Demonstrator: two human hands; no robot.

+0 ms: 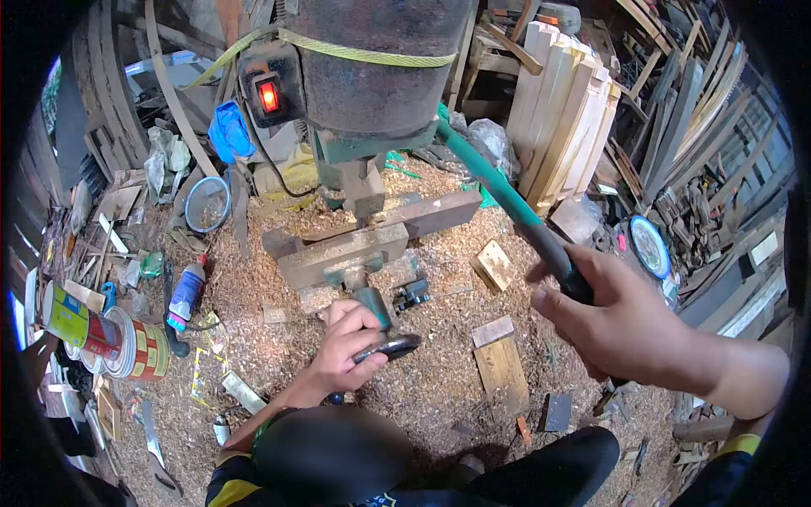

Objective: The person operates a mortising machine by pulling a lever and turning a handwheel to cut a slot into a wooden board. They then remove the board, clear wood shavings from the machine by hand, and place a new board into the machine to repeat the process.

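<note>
With the machine (372, 76) as our landmark, we have the wooden beam (443, 213) beneath it. In front, our left hand (342, 346) curls partly closed on the handwheel (395, 347); our right hand (621, 317) wraps its fingers around the lever (498, 186) at the machine's right.

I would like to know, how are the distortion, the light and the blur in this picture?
Head view: strong wide-angle bending, with boards curving at left and black corners; head view: the red switch glows brightly; head view: a dark oval at the bottom is too blurred to identify, while left hand and right hand look fairly clear.
</note>
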